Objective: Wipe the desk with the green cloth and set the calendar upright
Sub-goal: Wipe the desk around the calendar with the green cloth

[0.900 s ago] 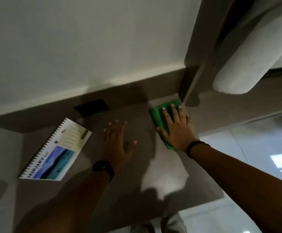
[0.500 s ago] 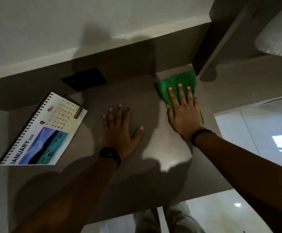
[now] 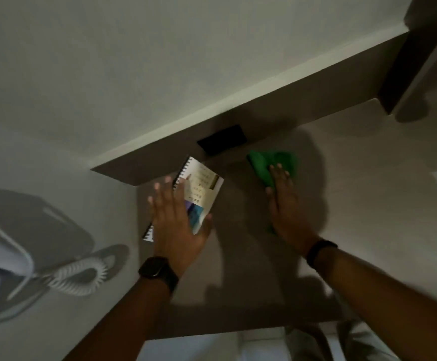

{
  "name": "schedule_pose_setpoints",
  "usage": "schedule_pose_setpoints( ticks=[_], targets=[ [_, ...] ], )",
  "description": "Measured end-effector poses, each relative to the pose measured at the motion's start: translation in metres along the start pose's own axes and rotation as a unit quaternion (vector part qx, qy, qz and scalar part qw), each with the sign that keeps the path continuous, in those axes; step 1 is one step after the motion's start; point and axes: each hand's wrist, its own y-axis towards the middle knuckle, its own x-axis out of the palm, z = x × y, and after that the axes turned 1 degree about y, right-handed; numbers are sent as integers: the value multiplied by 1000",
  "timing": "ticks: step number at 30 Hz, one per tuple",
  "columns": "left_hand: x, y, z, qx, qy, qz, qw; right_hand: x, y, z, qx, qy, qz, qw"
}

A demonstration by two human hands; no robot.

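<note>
Calendar (image 3: 203, 184) lies flat under my open, empty left hand (image 3: 177, 225), spiral edge running away toward the wall; right hand (image 3: 286, 204) presses flat on the green cloth (image 3: 269, 165).

right hand (image 3: 286, 204) flat on green cloth (image 3: 269, 164) | left hand (image 3: 177, 220) spread over flat calendar (image 3: 201, 186) | desk (image 3: 355, 204)

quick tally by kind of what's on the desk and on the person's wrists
Spiral-bound paper calendar: 1
Green cloth: 1
Flat black rectangular panel by the desk's back edge: 1
Dark wristbands, one on the left wrist, one on the right: 2
Total: 5
</note>
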Motion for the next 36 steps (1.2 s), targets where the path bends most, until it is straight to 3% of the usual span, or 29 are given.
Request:
schedule_pose_setpoints(
  ticks=[7,10,14,17,23,28,31,34,36],
  targets=[
    [-24,12,-78,-29,71,-149,986,130,12,-59,-37,119,-6,992],
    [-11,13,-86,-31,61,-150,986,168,18,-72,-21,140,-1,990],
    [-5,11,-96,-15,61,-122,991,203,-2,-72,-87,113,-20,990],
    [-3,13,-97,-5,72,-114,991,214,-14,-59,-95,80,-30,992],
    [0,13,-99,-11,75,-122,990,199,18,-66,15,170,26,985],
    [-5,13,-96,-1,71,-117,991,207,-15,-91,-26,179,-5,984],
    [-5,13,-95,-7,75,-124,989,208,-12,-83,7,165,-15,986],
    [-6,12,-94,-7,69,-126,990,196,20,-85,58,219,25,974],
    [-8,11,-94,-3,71,-126,989,196,27,-95,34,238,56,969]
  ],
)
